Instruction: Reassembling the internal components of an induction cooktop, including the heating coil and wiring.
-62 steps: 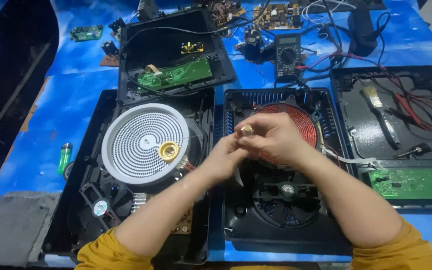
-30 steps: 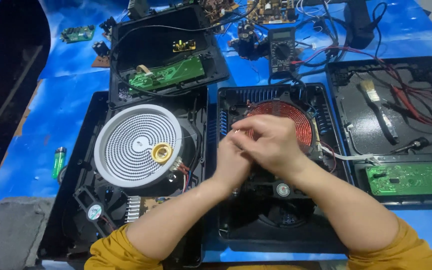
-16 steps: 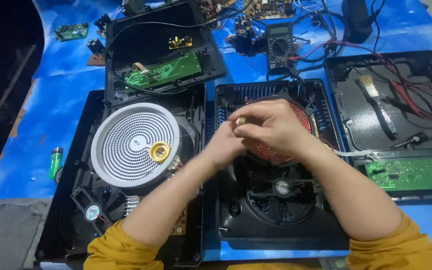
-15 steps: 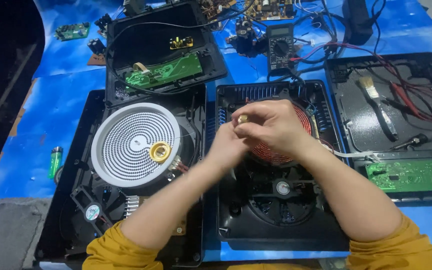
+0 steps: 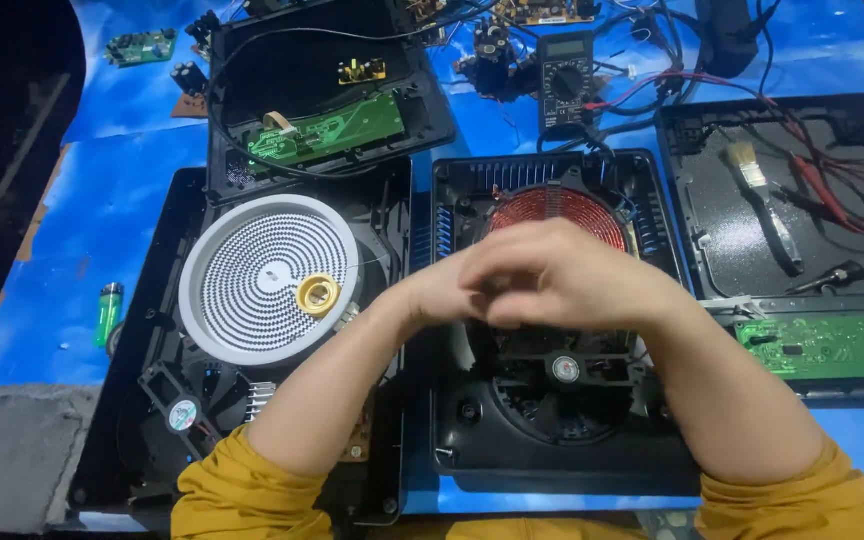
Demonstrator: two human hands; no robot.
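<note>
My left hand [image 5: 440,296] and my right hand [image 5: 577,275] are pressed together above the middle opened cooker base [image 5: 472,440], just in front of its red copper coil [image 5: 557,203]. The right hand's curled fingers cover the left hand's fingertips. Whatever sits between them is hidden now; a moment earlier a small brass part was pinched there. The base's black fan [image 5: 565,370] lies directly below my wrists.
At left, another opened cooker holds a white round heater disc [image 5: 242,280] with a yellow ring [image 5: 318,295]. Behind are a green circuit board [image 5: 322,130] and a multimeter [image 5: 564,75]. The right housing [image 5: 712,240] holds a brush [image 5: 762,200], with red leads beside it. A green lighter [image 5: 108,312] lies far left.
My hands have closed tighter together and sunk slightly toward me over the coil. The small brass part seen between my fingertips is now covered by the right hand.
</note>
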